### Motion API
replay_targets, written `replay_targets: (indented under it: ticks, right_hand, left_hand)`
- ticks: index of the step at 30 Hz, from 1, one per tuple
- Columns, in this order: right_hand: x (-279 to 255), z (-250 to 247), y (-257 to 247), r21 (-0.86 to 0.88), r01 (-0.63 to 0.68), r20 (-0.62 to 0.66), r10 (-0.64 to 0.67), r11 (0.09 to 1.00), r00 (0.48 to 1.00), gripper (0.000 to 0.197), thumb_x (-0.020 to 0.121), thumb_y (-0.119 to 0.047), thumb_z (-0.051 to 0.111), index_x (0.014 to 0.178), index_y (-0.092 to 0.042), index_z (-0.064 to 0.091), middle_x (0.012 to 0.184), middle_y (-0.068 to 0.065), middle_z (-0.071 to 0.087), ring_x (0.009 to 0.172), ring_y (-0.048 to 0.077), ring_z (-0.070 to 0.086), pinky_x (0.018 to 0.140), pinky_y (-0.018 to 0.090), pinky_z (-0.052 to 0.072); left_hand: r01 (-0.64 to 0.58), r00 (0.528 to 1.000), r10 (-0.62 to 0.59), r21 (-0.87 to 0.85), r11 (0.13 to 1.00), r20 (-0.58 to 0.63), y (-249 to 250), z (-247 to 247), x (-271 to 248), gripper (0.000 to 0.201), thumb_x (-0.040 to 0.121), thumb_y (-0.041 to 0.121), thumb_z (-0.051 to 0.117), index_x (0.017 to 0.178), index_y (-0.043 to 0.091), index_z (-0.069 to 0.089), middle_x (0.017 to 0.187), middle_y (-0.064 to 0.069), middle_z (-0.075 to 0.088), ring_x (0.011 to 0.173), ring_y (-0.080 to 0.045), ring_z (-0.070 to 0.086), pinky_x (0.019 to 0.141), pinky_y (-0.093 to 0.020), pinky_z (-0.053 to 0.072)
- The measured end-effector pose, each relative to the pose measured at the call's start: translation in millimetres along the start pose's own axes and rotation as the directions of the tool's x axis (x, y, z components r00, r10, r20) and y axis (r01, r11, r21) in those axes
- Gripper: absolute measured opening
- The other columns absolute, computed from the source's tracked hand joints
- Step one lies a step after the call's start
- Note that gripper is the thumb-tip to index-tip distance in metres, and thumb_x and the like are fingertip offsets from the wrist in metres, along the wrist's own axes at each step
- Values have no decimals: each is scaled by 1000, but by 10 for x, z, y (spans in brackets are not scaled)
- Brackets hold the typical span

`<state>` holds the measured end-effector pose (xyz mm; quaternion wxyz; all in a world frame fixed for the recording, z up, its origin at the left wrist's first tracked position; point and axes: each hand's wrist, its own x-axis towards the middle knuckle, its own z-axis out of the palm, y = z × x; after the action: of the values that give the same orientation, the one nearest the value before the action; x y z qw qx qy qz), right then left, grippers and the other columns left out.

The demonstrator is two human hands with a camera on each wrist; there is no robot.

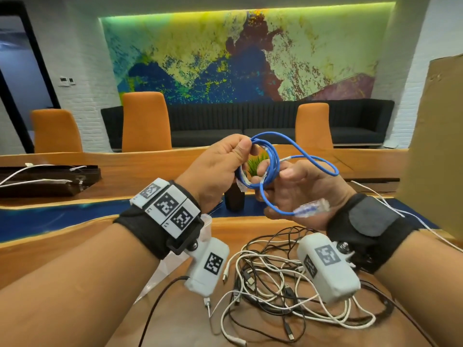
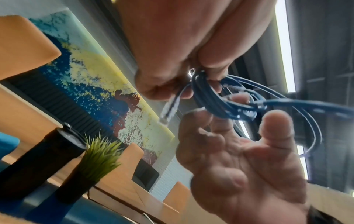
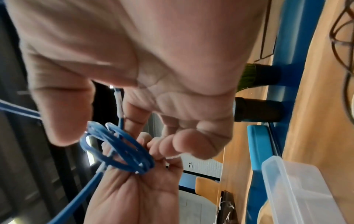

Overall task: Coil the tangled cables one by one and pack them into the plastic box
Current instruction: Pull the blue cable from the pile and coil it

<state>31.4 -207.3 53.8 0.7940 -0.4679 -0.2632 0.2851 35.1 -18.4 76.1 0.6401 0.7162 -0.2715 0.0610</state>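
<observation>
Against a painted wall and orange chairs, a blue cable [image 1: 269, 169] is held in mid-air above the wooden table [image 1: 255, 226], wound into a small bundle of loops. The bundle is pinched at its top by the left hand [image 1: 220, 169], thumb against curled fingers, seemingly so that the turns are kept together while more is wound on. From below and to the right, the loops are met by the right hand [image 1: 298, 194], whose fingers are curled loosely round the lower strands; a free loop is left standing out to the right, and the clear plug [image 1: 313, 207] lies across that palm. The coiling is judged nearly done, with only this loose end left to tuck. Below both wrists, a tangle of black and white cables [image 1: 283, 284] is spread on the table, uncoiled. The plastic box [image 3: 302, 191] is seen standing on the table near the left forearm, well below the bundle.
</observation>
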Motion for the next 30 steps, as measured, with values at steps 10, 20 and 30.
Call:
replay_targets:
  ticks: [10,20,30]
  right_hand:
    - [-89,79,-72,-549,-194,-272,46,813,961,19,96,-3,55,112,-13,54,76,13,63,47,11,52,39,19,43]
    - [-615,-611,-321,-854,-520,-482,-404,19,777,16,99,-20,54,90,-28,65,76,0,67,60,14,64,60,30,55]
    - [-369,-681,-66,-744,-641,-514,-452,-187,729,15,96,-30,57,90,-22,68,84,-2,64,83,19,61,75,37,54]
  left_hand:
    - [-114,989,23,647,754,148,108,-270,21,12,96,21,64,99,12,72,85,-12,73,78,-25,70,78,-44,58]
    - [212,959,-36,622,754,-282,-1,-1007,63,14,97,16,63,86,9,69,72,-10,64,68,-23,65,79,-49,61]
    - [298,917,-326,-149,943,-230,32,-393,-17,9,95,13,63,87,10,65,80,-6,72,71,-13,70,61,-21,60]
